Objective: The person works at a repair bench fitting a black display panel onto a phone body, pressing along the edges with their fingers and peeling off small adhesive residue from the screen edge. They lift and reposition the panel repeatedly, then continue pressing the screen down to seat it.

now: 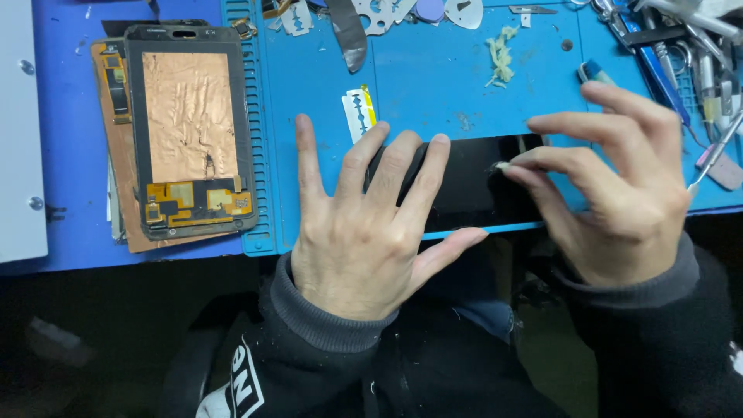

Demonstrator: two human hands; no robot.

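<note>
Lying flat at the near edge of the blue silicone work mat (433, 85), the glossy black glass phone panel (472, 182) sits pinned under your left hand (364, 232), fingers spread, grasping nothing. Your right hand (619, 193) pinches a small pale wad (503, 166) against the glass; only that spot looks worked so far. Beyond lie a double-edged razor blade (359, 113) and a copper-backed phone display assembly (190, 128).

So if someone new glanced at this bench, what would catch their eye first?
Probably the two hands at centre: the left hand spread flat on a black glass panel at the near edge of the blue work mat, while the right hand pinches a small pale bit at its surface. Next, the opened phone screen assembly with copper foil backing, lying at left, and a razor blade just beyond the left fingertips.
</note>
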